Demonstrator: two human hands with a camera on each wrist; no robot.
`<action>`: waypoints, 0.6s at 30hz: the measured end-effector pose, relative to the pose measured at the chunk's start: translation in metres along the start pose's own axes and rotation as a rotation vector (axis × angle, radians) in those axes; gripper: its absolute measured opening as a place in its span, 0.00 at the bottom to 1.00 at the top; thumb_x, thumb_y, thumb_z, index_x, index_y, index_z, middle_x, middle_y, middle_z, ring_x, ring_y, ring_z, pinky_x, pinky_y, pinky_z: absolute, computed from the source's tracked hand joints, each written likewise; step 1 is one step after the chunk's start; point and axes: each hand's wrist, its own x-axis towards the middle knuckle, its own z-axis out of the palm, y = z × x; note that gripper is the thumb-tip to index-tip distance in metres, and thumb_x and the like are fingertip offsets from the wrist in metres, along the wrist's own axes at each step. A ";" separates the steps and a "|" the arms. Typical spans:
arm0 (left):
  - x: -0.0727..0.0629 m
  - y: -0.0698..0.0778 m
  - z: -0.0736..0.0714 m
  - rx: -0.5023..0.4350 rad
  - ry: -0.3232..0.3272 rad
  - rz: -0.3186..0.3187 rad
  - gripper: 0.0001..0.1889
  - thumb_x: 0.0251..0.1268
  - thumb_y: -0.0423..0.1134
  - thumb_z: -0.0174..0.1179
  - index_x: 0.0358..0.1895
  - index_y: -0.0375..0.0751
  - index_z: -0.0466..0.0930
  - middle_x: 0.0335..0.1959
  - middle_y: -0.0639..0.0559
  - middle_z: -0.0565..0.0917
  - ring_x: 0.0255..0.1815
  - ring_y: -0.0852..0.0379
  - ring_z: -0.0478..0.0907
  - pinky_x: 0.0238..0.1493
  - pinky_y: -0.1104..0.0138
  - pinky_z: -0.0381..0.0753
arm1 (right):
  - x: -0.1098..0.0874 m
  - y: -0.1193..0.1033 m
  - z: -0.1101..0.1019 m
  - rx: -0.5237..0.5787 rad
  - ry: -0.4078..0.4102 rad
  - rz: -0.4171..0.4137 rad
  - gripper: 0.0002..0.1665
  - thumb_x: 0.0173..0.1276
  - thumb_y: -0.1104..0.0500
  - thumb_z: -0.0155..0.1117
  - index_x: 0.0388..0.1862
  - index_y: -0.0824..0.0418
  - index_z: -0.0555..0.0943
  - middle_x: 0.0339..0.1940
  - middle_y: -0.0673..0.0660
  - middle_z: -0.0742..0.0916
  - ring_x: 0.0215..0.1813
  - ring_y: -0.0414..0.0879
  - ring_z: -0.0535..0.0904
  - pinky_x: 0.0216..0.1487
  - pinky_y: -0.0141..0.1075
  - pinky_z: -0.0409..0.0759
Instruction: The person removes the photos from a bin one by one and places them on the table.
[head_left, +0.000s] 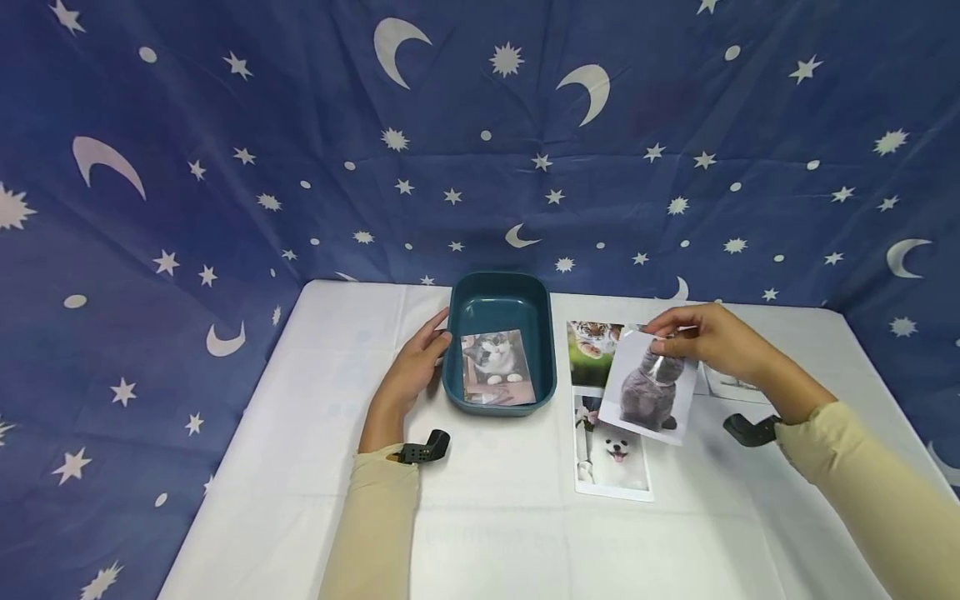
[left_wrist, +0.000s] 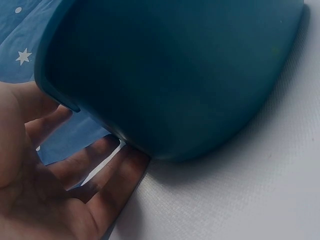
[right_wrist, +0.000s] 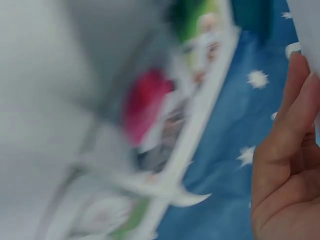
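A teal box [head_left: 498, 410] stands on the table with a photo card of a tabby-and-white cat [head_left: 495, 367] lying inside it. Against the box's left side rests my left hand [head_left: 411, 367]; in the left wrist view its fingertips touch the outer wall, fingers extended. My right hand [head_left: 708, 337] pinches a photo card of a grey cat [head_left: 651, 392] by its upper edge, tilted, between thumb and fingers. This card overlaps a tiger photo card [head_left: 588, 358] and a white dog photo card [head_left: 622, 467] in the head view.
Partly behind the right hand lies another pale photo card [head_left: 738, 390]. A white cloth [head_left: 495, 517] covers the table. Behind and to the left hangs a blue curtain [head_left: 480, 192] with moons and stars.
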 end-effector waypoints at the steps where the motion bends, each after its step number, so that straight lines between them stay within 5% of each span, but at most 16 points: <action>1: 0.000 -0.001 -0.001 -0.004 -0.002 -0.002 0.25 0.82 0.47 0.51 0.76 0.73 0.64 0.75 0.46 0.69 0.75 0.48 0.69 0.76 0.48 0.67 | -0.006 0.010 0.000 -0.015 -0.002 -0.003 0.19 0.66 0.49 0.74 0.54 0.53 0.87 0.44 0.55 0.87 0.43 0.45 0.81 0.41 0.34 0.82; 10: 0.000 -0.002 -0.002 0.001 -0.001 0.000 0.25 0.81 0.49 0.51 0.76 0.74 0.64 0.76 0.46 0.68 0.76 0.48 0.67 0.77 0.47 0.65 | -0.039 0.074 0.008 0.015 -0.076 -0.008 0.14 0.64 0.53 0.76 0.48 0.53 0.89 0.45 0.54 0.88 0.39 0.41 0.78 0.36 0.34 0.81; 18: 0.000 -0.002 -0.001 -0.007 0.000 0.004 0.25 0.82 0.47 0.51 0.76 0.71 0.64 0.72 0.46 0.72 0.73 0.48 0.70 0.76 0.48 0.67 | -0.045 0.097 0.019 0.024 -0.094 -0.055 0.13 0.62 0.57 0.77 0.46 0.56 0.90 0.33 0.50 0.88 0.30 0.37 0.73 0.28 0.32 0.75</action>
